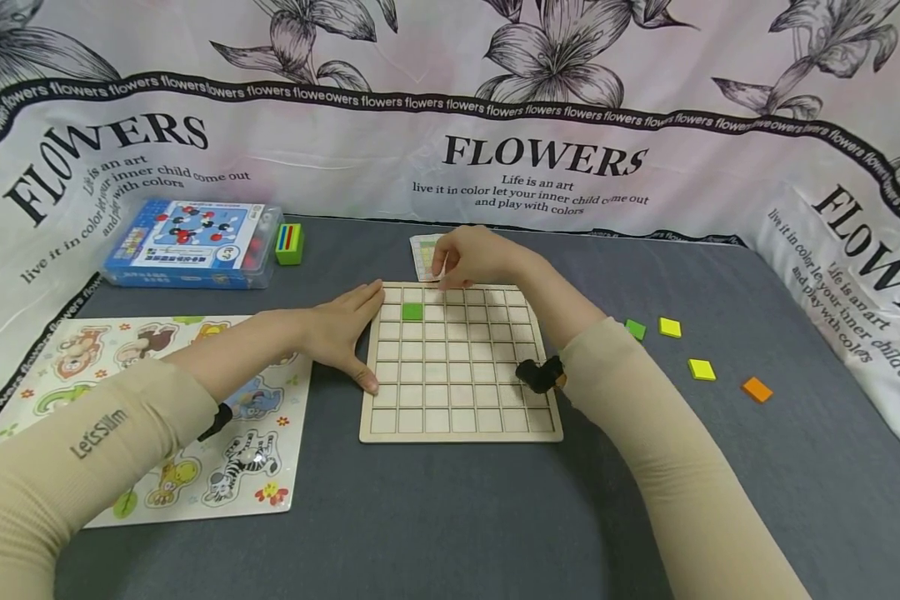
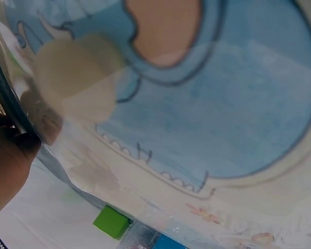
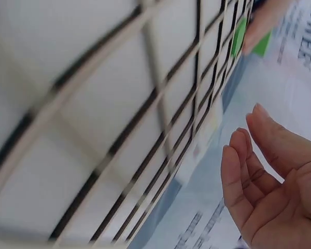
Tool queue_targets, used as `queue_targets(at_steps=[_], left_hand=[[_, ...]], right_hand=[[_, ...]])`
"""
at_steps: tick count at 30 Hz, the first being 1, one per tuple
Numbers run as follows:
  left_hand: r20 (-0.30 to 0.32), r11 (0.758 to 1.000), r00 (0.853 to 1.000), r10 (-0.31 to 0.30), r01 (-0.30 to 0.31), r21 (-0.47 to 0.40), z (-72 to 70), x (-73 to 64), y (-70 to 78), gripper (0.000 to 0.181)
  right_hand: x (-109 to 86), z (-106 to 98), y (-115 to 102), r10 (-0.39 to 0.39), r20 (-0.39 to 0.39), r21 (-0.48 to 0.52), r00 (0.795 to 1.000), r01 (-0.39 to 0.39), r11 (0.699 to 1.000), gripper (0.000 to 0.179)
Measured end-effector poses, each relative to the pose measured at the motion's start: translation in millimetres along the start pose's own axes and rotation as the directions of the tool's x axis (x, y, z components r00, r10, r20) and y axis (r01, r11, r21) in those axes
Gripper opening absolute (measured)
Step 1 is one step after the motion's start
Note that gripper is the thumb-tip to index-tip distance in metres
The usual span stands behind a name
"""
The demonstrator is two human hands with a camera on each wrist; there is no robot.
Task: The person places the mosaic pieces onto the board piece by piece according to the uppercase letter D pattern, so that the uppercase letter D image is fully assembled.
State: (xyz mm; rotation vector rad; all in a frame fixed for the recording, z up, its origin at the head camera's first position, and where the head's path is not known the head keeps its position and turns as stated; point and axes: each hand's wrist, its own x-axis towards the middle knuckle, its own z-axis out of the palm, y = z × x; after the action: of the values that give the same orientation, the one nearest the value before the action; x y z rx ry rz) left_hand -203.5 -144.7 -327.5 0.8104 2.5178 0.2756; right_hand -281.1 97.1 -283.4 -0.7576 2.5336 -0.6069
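A wooden grid board [image 1: 461, 437] lies on the table, with one green square tile [image 1: 412, 312] in a cell near its upper left. My left hand [image 1: 335, 327] rests against the board's left edge, fingers stretched to the top corner and thumb lower down. Above the board's far edge is my right hand [image 1: 476, 258], its fingers bent and thumb apart from them. Nothing shows between these fingers [image 3: 239, 171] in the right wrist view. Beyond the board, partly hidden by the right hand, lies a small printed card [image 1: 424, 254].
To the right lie a green tile [image 1: 635, 330], two yellow tiles [image 1: 670, 327] and an orange tile [image 1: 757, 389]. An animal picture board [image 1: 297, 467] lies under the left forearm. Behind it are a blue plastic box [image 1: 187, 246] and a green block with coloured stripes [image 1: 289, 244].
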Motion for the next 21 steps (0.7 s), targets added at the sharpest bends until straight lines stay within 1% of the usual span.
queue_targets(at_steps=[3, 6, 9, 16, 21], left_hand=[[0.003, 1.0, 1.0, 0.001, -0.001, 0.003, -0.7, -0.3, 1.0, 0.141], [0.01, 1.0, 1.0, -0.002, 0.002, 0.001, -1.4, -0.7, 1.8, 0.141], [0.013, 1.0, 1.0, -0.004, 0.004, -0.005, -1.8, -1.5, 2.0, 0.141], [0.019, 1.0, 1.0, -0.009, 0.009, -0.006, -1.9, -2.7, 1.5, 0.142], [0.017, 1.0, 1.0, -0.01, 0.01, -0.01, -0.9, -2.2, 0.9, 0.142]], right_hand=[[-10.2, -8, 18, 0.026, -0.028, 0.043, 0.999, -0.025, 0.999, 0.017], [-20.2, -15, 36, 0.05, -0.037, 0.064, 0.998, -0.048, 0.997, 0.02], [-30.9, -21, 53, 0.069, -0.039, 0.056, 0.997, -0.067, 0.996, 0.024], [-62.8, -40, 85, 0.123, -0.061, 0.049, 0.991, -0.12, 0.992, 0.029], [-86.4, -49, 112, 0.171, -0.04, 0.022, 0.984, -0.17, 0.985, 0.029]])
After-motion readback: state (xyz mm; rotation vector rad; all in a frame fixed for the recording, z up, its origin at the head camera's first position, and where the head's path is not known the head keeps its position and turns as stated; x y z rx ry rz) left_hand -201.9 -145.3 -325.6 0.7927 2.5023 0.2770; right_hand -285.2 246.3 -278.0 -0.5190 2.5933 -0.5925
